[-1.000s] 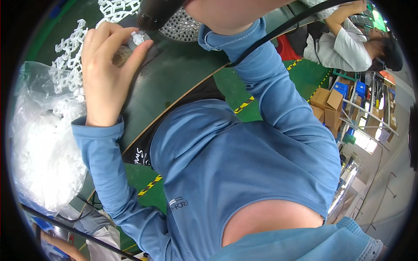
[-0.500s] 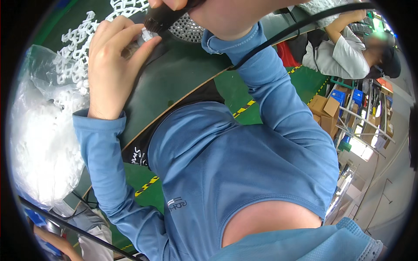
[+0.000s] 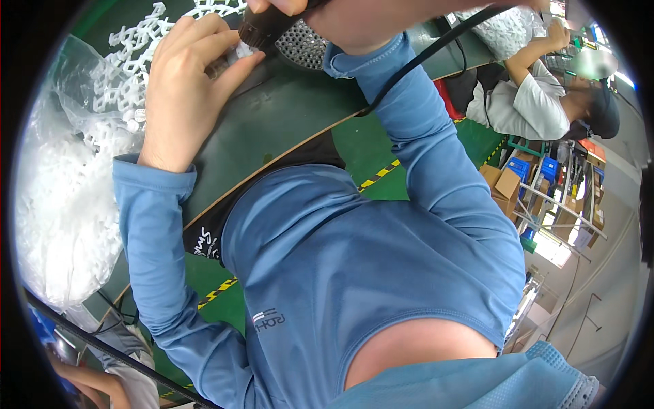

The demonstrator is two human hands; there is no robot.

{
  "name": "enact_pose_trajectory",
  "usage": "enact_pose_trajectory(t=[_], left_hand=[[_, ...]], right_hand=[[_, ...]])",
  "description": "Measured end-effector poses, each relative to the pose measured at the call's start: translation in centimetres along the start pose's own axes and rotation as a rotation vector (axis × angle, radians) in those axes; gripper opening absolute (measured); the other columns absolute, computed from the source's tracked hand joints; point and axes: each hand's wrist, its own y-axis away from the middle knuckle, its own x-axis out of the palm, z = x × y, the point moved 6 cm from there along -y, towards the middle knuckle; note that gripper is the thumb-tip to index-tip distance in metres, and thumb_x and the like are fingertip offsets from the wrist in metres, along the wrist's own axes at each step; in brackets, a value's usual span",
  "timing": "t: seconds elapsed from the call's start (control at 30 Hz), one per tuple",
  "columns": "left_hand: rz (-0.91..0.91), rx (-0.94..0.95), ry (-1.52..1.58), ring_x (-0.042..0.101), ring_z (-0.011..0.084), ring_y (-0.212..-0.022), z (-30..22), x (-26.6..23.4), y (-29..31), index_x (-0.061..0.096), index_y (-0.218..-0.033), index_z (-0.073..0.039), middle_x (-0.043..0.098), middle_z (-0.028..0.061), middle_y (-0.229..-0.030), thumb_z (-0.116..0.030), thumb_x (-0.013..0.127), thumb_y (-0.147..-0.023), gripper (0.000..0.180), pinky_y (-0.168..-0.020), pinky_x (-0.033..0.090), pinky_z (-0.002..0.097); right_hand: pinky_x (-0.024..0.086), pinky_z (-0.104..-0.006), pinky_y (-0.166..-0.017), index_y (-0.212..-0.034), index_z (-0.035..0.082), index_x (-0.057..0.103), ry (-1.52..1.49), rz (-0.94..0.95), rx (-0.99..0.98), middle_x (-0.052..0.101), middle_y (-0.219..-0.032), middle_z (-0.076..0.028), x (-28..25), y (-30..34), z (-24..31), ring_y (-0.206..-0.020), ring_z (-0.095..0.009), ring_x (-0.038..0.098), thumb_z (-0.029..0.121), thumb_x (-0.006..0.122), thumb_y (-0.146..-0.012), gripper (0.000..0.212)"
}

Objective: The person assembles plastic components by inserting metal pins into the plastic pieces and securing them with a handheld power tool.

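My left hand (image 3: 182, 88) is on the green worktop at the upper left. Its thumb and fingertips pinch a small white plastic piece (image 3: 243, 50). My right hand (image 3: 344, 26), partly cut off by the top edge, grips a dark cylindrical tool (image 3: 262, 26) with a ribbed end. That end points down at the white piece, touching it or very close; I cannot tell which. Just right of the tool lies a round grey metal dish (image 3: 302, 46) with a dotted surface. White lattice-like plastic parts (image 3: 129, 61) lie beyond and left of my left hand.
A large clear plastic bag (image 3: 65, 218) full of white pieces stands at the left. A black cable (image 3: 436, 51) passes over my right forearm. A co-worker in a pale shirt (image 3: 528, 102) sits at the upper right, near another bag (image 3: 503, 33). Another person's arm (image 3: 88, 378) shows lower left.
The hands, tool and worktop have shifted slightly right in the picture, as the view has moved a little. The tool's end remains at the pinched white piece. Both grips look the same.
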Motion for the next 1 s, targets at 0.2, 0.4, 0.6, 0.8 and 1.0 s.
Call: enact_pose_trajectory(t=[0.2, 0.4, 0.6, 0.8, 1.0], left_hand=[[0.023, -0.022, -0.016, 0.056, 0.0277, -0.079, 0.2, 0.2, 0.2, 0.070, -0.088, 0.002, 0.060, 0.0068, -0.084, -0.013, 0.085, -0.075, 0.025, -0.072, 0.047, 0.0384], [0.048, -0.061, 0.001, 0.055, 0.0274, -0.078, 0.0, 0.2, -0.2, 0.069, -0.088, 0.001, 0.060, 0.0071, -0.084, -0.014, 0.085, -0.074, 0.026, -0.072, 0.047, 0.0391], [0.024, -0.022, -0.007, 0.056, 0.0276, -0.081, 0.0, 0.4, -0.2, 0.071, -0.091, 0.001, 0.064, 0.0072, -0.087, -0.011, 0.086, -0.072, 0.027, -0.073, 0.048, 0.0380], [0.052, -0.040, -0.018, 0.057, 0.0269, -0.081, -0.2, 0.5, -0.2, 0.072, -0.093, 0.001, 0.065, 0.0067, -0.088, -0.010, 0.087, -0.072, 0.028, -0.073, 0.048, 0.0375], [0.060, -0.059, -0.022, 0.057, 0.0264, -0.081, 0.0, 0.3, 0.0, 0.073, -0.095, 0.001, 0.065, 0.0066, -0.088, -0.010, 0.086, -0.073, 0.028, -0.073, 0.048, 0.0371]], right_hand=[[0.045, -0.0197, -0.045, -0.131, -0.011, 0.048, -0.009, -0.061, -0.095, 0.064, -0.091, -0.014, 0.8, 1.2, 0.1, -0.052, -0.010, 0.055, 0.095, 0.044, -0.073, 0.122], [0.050, -0.0226, -0.060, -0.139, -0.007, 0.044, 0.208, -0.026, 0.164, 0.064, -0.089, -0.015, -0.4, 1.1, 0.9, -0.066, -0.012, 0.060, 0.093, 0.056, -0.068, 0.124], [0.055, -0.0309, -0.057, -0.140, -0.004, 0.046, 0.184, -0.060, -0.183, 0.065, -0.082, -0.016, -2.3, 1.7, 2.6, -0.060, -0.019, 0.063, 0.091, 0.041, -0.086, 0.110], [0.051, -0.0279, -0.052, -0.131, -0.004, 0.049, 0.112, -0.282, -0.079, 0.062, -0.074, -0.014, -5.9, 1.0, 1.9, -0.054, -0.016, 0.058, 0.085, 0.039, -0.092, 0.098], [0.047, -0.0238, -0.048, -0.124, -0.007, 0.052, 0.527, -0.376, 0.155, 0.063, -0.073, -0.011, -2.7, 0.3, 3.0, -0.053, -0.013, 0.057, 0.079, 0.047, -0.094, 0.091]])
